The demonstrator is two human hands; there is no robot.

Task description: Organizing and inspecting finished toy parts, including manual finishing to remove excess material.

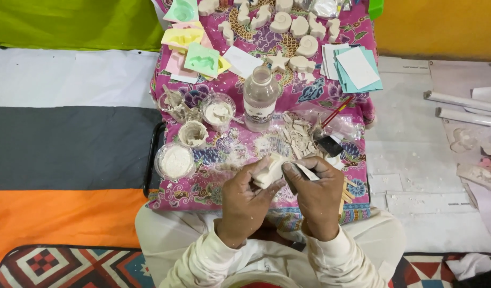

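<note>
My left hand (244, 200) grips a small white plaster piece (269, 172) just above the front of a low table covered in a pink patterned cloth (309, 90). My right hand (316, 194) meets it from the right, pinching a thin flat white tool (308, 172) against the piece. Both hands are dusted white. Broken plaster scraps (297, 136) lie in a heap just beyond my fingers.
A clear plastic bottle (260, 97) stands mid-table. Left of it sit several cups of white powder and paste (174, 160). Plaster shell and star casts (288, 26) and coloured moulds (201, 58) lie at the back, card sheets (357, 69) on the right, a brush (330, 140) nearby.
</note>
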